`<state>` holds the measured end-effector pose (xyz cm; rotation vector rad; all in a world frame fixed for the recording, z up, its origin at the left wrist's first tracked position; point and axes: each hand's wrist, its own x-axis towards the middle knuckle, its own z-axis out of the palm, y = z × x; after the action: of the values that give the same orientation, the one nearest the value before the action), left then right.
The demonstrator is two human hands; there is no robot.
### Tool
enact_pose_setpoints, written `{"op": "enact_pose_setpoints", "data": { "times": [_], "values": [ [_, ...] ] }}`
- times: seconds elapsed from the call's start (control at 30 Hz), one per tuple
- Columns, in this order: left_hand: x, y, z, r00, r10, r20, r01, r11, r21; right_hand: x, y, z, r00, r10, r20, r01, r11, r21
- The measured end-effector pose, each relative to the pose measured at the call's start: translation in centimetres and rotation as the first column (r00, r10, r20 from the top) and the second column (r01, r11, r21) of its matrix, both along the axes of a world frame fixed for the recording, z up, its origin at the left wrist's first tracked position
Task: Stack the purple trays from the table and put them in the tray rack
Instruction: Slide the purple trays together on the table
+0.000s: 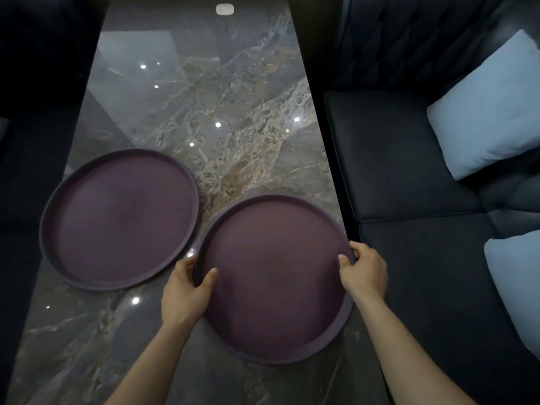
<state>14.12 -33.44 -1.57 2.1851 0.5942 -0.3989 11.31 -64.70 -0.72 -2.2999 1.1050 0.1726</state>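
Note:
Two round purple trays lie on a glossy grey marble table (204,112). The left tray (119,219) rests flat, untouched, overhanging the table's left edge a little. The right tray (274,279) sits nearer to me, close to the table's right edge. My left hand (187,290) grips its left rim, thumb inside the tray. My right hand (363,268) grips its right rim, thumb over the lip. The two trays lie side by side, nearly touching. No tray rack is in view.
A dark sofa (409,159) runs along the table's right side with two pale blue cushions (491,109) (517,285). More dark seating (32,83) lies along the left. A small white object (225,9) sits at the table's far end.

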Motion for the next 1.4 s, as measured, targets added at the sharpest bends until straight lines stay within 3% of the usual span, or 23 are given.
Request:
{"op": "enact_pose_setpoints", "data": {
  "times": [0.1, 0.27, 0.67, 0.9, 1.13, 1.4],
  "values": [
    [-0.4, -0.1, -0.4, 1.0, -0.02, 0.023, 0.019, 0.999, 0.045, -0.4, -0.1, -0.4, 1.0, -0.001, 0.022, 0.002, 0.999, -0.045],
    [-0.7, 0.4, -0.6, 1.0, -0.016, 0.027, 0.015, 0.999, 0.046, -1.5, 0.1, -0.8, 0.99, 0.132, 0.056, -0.121, 0.978, -0.168],
    [-1.4, 0.1, -1.2, 0.993, 0.113, 0.023, -0.116, 0.975, 0.188, -2.8, -1.0, -2.0, 0.995, -0.084, 0.05, 0.084, 0.996, 0.013],
    [-1.1, 0.4, -2.2, 0.993, 0.117, 0.019, -0.119, 0.973, 0.198, -2.6, -1.0, -2.1, 0.999, -0.022, 0.037, 0.024, 0.999, -0.04],
    [-1.2, 2.9, -2.1, 0.994, 0.064, -0.086, -0.058, 0.996, 0.07, -3.5, -0.2, -1.4, 0.996, 0.006, -0.09, -0.004, 1.0, 0.018],
    [-9.9, 11.6, -2.0, 0.979, 0.159, -0.127, -0.136, 0.975, 0.175, -10.3, 8.2, -1.7, 0.992, 0.061, -0.114, -0.054, 0.996, 0.07]
  ]
}}
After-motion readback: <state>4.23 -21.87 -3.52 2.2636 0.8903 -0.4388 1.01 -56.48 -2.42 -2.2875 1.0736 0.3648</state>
